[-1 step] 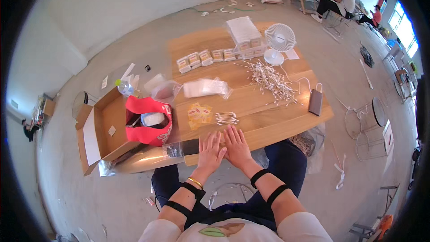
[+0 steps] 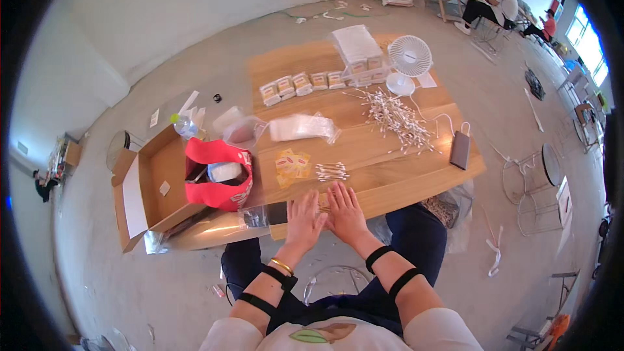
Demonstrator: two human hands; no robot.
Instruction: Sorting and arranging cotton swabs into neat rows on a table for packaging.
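Note:
My left hand lies at the table's front edge with its fingers stretched out. Beside it, my right hand is also flat, fingers extended forward. A small yellowish striped piece shows in the gap between them; its kind is hard to make out, and my hands partly cover it. Just beyond my fingertips lies a small row of cotton swabs. Left of that row are several yellow printed cards. A large loose heap of cotton swabs spreads over the right side of the wooden table.
Packed swab packets line the far side, by a clear-wrapped stack and a white fan. A dark power bank lies right. Left are a plastic-wrapped bundle, a red bag and an open cardboard box.

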